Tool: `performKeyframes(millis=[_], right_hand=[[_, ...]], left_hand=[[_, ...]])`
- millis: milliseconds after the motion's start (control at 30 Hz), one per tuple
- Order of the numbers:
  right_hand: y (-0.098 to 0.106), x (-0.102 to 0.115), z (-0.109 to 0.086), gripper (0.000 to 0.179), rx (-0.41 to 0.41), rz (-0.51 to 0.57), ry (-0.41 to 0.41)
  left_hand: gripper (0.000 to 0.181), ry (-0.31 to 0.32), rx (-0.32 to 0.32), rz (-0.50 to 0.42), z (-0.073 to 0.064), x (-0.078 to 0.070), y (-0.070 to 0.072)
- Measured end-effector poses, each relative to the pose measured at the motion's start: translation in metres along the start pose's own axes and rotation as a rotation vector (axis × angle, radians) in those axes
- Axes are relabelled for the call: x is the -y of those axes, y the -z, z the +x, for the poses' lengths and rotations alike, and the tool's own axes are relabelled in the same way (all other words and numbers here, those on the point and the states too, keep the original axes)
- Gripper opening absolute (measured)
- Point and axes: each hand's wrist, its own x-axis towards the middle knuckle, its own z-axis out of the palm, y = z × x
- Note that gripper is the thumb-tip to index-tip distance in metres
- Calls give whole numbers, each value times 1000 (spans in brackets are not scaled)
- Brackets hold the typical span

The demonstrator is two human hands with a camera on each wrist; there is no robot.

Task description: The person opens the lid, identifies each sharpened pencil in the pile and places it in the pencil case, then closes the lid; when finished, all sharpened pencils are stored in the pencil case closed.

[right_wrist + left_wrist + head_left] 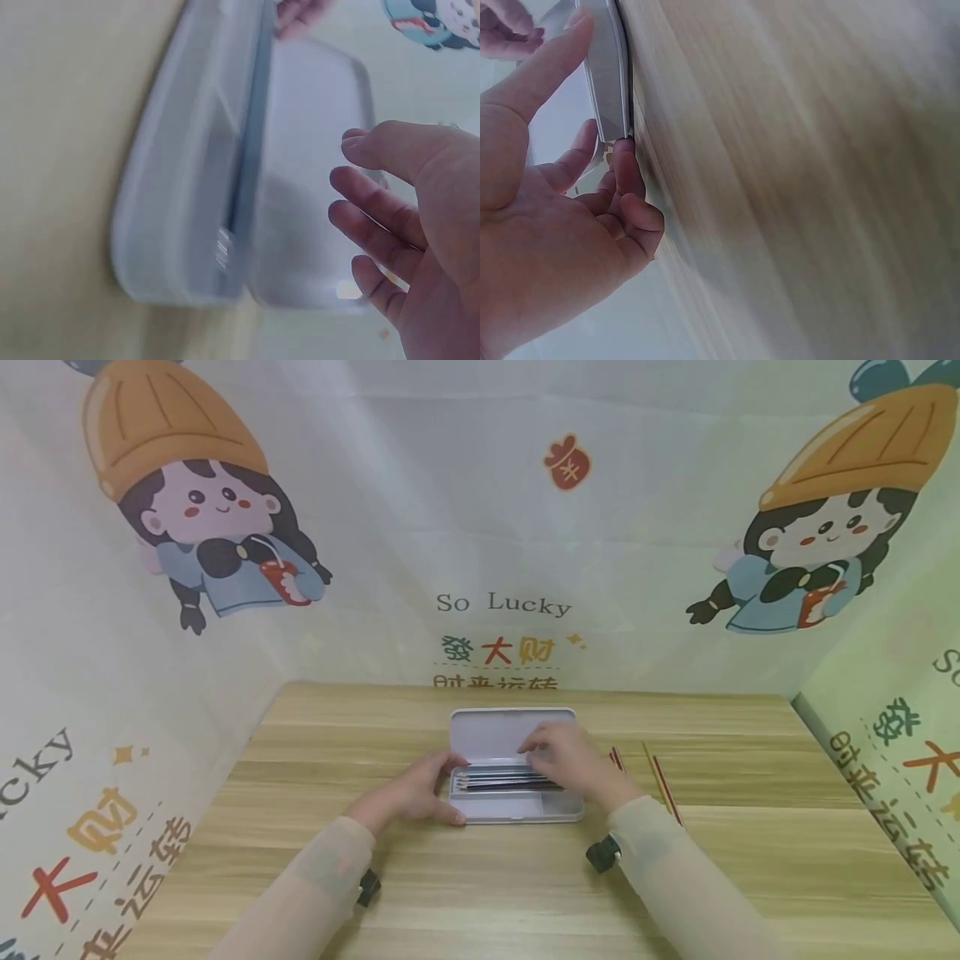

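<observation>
An open white pencil case [498, 812] lies on the table, its lid [480, 735] tipped up at the back. Several dark pencils [495, 779] lie side by side inside, tips to the left. My left hand [416, 789] holds the case's left end, thumb at the front corner and fingers toward the back; the left wrist view shows the thumb along the case wall [609, 82]. Over the right part of the case hovers my right hand [576, 762], its fingers [375, 199] loosely bent with nothing between them in the right wrist view. It hides the pencils' right ends.
To the right of the case, a red pencil [667, 787] and a yellow pencil [649, 758] lie on the wooden table [360, 718]. More red pencils [617, 758] show partly behind my right hand. A printed cloth [405, 527] encloses the table's back and sides.
</observation>
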Motion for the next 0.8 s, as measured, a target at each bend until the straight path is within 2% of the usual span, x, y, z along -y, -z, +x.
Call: performKeyframes(millis=[67,333,500,633,800], right_hand=[[9,-3,1,18,-25,-27,-42],[34,-18,4,38,-122,-132,-123],[38,-26,-1,40,-117,-170,-205],[38,-27,-6,40,-98,-138,-215],[39,-25,-10,43,-114,-95,-188]], left_hand=[[83,3,-1,0,0,0,0],[83,-1,-4,1,1,-1,-1],[84,-2,3,-1,1,0,-2],[85,0,-11,-9,0,0,-4],[90,16,-71,-12,-6,-5,-4]])
